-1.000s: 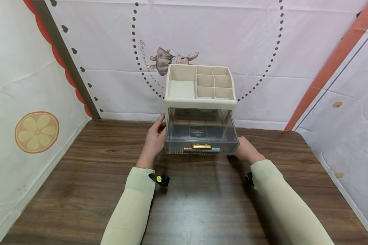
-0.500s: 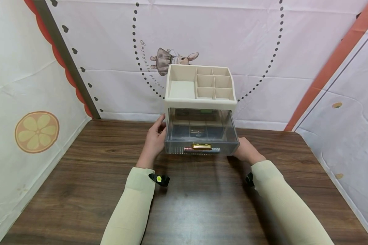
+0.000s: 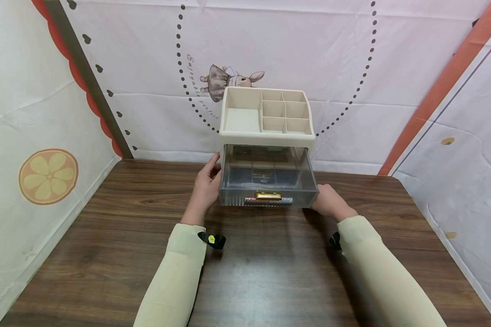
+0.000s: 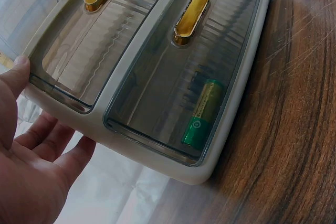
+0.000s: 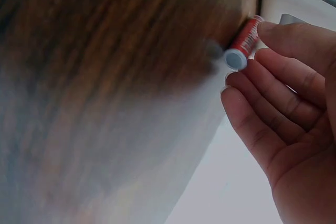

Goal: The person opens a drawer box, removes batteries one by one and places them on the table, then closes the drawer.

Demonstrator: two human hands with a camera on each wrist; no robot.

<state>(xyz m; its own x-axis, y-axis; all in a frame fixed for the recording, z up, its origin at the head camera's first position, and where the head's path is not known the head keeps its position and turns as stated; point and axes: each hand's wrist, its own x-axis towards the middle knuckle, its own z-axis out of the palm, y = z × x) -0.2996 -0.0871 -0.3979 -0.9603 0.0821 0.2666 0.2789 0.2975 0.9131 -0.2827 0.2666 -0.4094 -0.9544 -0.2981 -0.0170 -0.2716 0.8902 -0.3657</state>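
Note:
A cream drawer organizer (image 3: 267, 139) stands on the table with its top clear drawer (image 3: 268, 170) pulled out. My left hand (image 3: 206, 188) holds its left side, thumb at the front edge and fingers along the side wall in the left wrist view. Two lower drawer fronts with gold handles (image 4: 191, 14) sit in the frame there. A green battery (image 4: 203, 115) shows through the lowest one. My right hand (image 5: 283, 93) pinches a small red battery (image 5: 245, 43) near the organizer's right foot. In the head view the drawer hides that hand's fingers.
Cream compartments (image 3: 286, 111) top the organizer, one large and several small. A brown wooden table (image 3: 253, 272) lies beneath. Printed cloth (image 3: 131, 68) stands behind and along both sides. Dark straps (image 3: 214, 240) sit at the wrists.
The right forearm has shifted very slightly to the right. Left hand, organizer and pulled-out drawer look unmoved.

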